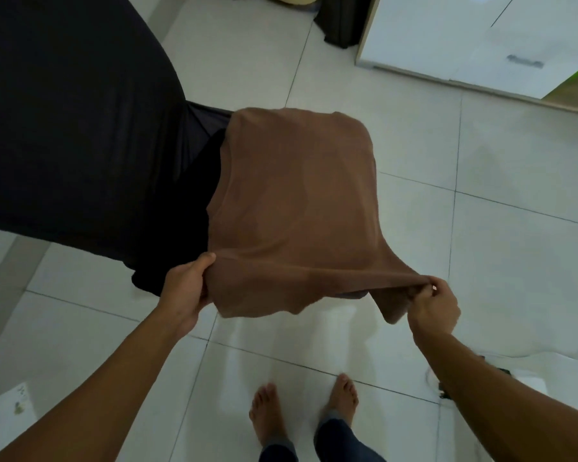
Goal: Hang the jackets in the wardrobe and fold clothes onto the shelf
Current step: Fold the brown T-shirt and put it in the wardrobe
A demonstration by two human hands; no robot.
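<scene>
A brown shirt [294, 208] is stretched out in the air above the tiled floor, its far end drooping away from me. My left hand [184, 288] pinches its near left corner. My right hand [434, 305] pinches the near right corner, with a flap of cloth hanging below the fingers. The near edge is pulled taut between both hands. Black clothes [194, 181] lie under and left of the shirt, draped over the edge of a dark-covered bed [67, 121].
A white wardrobe [481, 38] with a metal handle stands at the top right. A dark bundle [344, 18] rests on the floor beside it. My bare feet [304, 415] stand on the white tiles [501, 248] below the shirt.
</scene>
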